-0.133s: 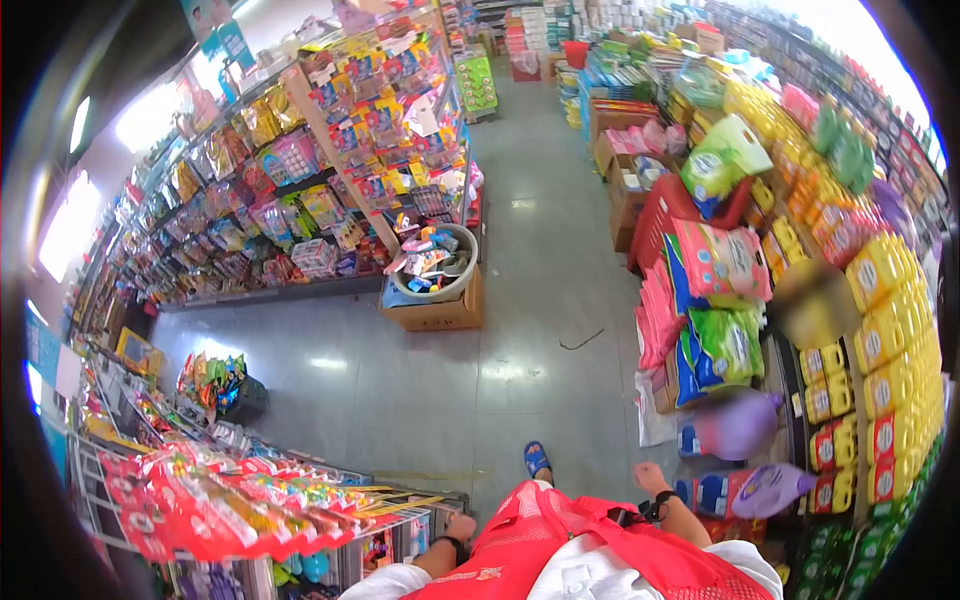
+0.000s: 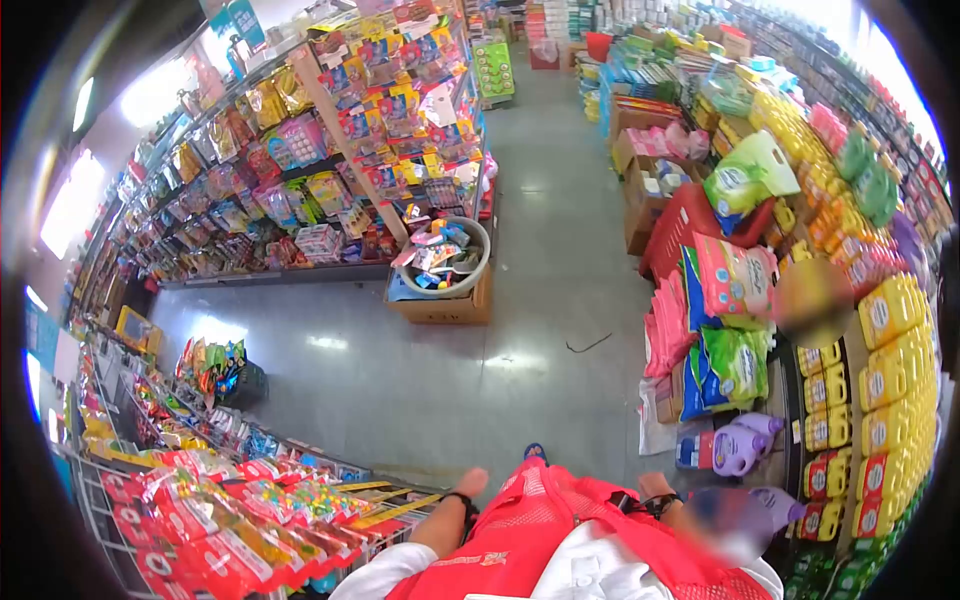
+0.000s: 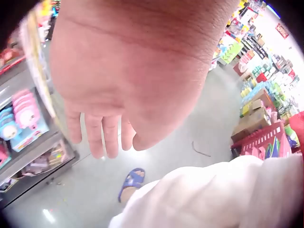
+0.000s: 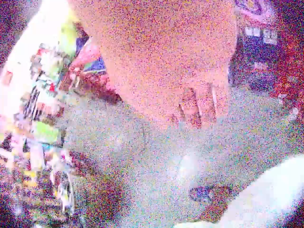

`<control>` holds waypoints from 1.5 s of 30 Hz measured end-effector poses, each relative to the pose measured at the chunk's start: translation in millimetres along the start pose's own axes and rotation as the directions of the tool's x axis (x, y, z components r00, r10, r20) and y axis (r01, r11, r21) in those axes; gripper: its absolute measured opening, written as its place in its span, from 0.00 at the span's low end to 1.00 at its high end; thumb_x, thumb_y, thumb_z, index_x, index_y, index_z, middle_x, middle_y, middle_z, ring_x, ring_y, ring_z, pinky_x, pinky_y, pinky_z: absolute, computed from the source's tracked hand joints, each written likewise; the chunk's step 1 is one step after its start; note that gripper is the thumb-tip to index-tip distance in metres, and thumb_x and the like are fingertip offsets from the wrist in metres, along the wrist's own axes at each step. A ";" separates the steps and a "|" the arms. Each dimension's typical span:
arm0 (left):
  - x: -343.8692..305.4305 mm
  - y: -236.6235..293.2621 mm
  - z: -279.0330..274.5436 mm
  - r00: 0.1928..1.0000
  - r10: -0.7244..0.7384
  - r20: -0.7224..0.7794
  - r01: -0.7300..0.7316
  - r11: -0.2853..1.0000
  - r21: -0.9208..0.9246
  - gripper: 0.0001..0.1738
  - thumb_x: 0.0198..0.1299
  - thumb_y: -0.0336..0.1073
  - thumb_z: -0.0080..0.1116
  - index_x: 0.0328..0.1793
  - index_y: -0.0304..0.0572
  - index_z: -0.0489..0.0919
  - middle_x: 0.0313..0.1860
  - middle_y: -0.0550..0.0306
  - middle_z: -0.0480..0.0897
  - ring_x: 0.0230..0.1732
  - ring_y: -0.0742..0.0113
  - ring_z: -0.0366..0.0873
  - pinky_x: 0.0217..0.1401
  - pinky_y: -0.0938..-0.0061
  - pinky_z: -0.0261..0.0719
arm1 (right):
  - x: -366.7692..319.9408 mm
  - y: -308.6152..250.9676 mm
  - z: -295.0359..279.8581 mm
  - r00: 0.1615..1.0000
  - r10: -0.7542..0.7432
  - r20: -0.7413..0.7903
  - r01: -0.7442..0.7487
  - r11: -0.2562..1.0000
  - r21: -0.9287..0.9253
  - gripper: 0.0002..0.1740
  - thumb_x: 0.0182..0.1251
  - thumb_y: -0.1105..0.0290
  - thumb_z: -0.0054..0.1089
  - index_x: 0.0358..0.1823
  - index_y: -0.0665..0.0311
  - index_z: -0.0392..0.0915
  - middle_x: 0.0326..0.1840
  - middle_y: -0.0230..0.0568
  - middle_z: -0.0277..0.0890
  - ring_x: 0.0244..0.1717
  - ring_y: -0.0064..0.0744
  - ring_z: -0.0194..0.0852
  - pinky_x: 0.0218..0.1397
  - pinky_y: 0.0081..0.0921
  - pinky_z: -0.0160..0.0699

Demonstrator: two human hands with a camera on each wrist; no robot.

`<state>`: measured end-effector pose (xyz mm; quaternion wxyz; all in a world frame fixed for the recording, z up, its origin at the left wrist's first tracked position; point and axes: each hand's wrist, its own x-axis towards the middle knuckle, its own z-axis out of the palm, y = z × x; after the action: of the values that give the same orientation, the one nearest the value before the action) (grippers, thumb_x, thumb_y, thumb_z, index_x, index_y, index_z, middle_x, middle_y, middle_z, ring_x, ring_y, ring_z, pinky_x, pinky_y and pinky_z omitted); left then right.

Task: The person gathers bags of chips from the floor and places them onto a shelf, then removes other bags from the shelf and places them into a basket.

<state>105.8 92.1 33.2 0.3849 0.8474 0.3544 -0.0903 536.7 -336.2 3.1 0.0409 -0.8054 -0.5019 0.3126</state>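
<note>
My left hand (image 2: 472, 483) swings in front of the body in the head view, beside the rack of red snack packets (image 2: 215, 510). In the left wrist view the left hand's palm (image 3: 133, 80) shows, its fingers (image 3: 110, 135) hanging loose with nothing in them. My right hand (image 2: 655, 484) is by the right side of the red vest (image 2: 520, 530), near purple bottles (image 2: 738, 447). In the noisy right wrist view its fingers (image 4: 206, 102) are loosely curled, with nothing visible in them. A blue sandal (image 3: 132, 180) is on the floor below.
A grey floor aisle (image 2: 550, 230) runs ahead between shelves. At left, a round tub of small goods (image 2: 478, 275) stands on a cardboard box (image 2: 450, 311). Bagged detergent (image 2: 735, 365), a red crate (image 2: 690, 225) and yellow bottles (image 2: 890, 320) line the right. A thin dark strip (image 2: 590, 345) lies on the floor.
My left hand has swung forward, away from the rack edge. The right hand has drawn back toward the body. The sandal is now mostly hidden behind the vest.
</note>
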 end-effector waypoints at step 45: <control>208.1 -185.9 -386.5 0.338 -0.784 -0.521 0.153 0.592 -0.791 0.17 0.73 0.41 0.45 0.48 0.34 0.79 0.49 0.38 0.83 0.50 0.44 0.80 0.51 0.53 0.77 | 854.5 -361.0 -359.6 0.574 -0.506 0.644 0.707 0.703 -0.077 0.08 0.64 0.69 0.57 0.34 0.66 0.80 0.27 0.42 0.79 0.24 0.34 0.79 0.25 0.32 0.78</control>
<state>87.4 563.6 100.9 0.3657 0.4431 0.7458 0.3371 706.8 643.6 32.9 -0.1413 -0.4393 -0.7816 0.4198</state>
